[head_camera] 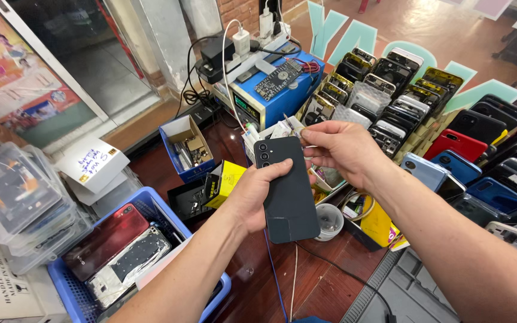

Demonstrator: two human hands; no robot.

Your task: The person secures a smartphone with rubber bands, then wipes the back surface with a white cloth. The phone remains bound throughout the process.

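Head camera, looking down over a crowded repair bench: a blue plastic basket (178, 222) at lower left holds a glossy red phone (104, 240) and a stripped back panel (128, 263) lying side by side. Behind it, a small open blue box (182, 149) carries a jumble of metal parts. Stacked clear plastic cases (19, 203) sit at the far left beside a white cardboard box (91, 162). At right, rows of phones and back covers (444, 137) in black, blue and red stand tilted against one another like tiles. A blue bench power supply (273, 96) with a bare circuit board (277, 79) on top sits at the rear, cables trailing from it. A small round white tub (329, 220) rests on the dark red wooden tabletop (306, 281).

At centre, the left hand (249, 194) grips a dark smartphone (285, 188) from its left edge, thumb across the smooth matte back, 3 camera lenses upward. The phone is raised above the table, upright and slightly tilted. The right hand (342, 149) is just beside the phone's upper right corner, its fingers pinched around thin metal tweezers (291, 125) whose tips point up and left.
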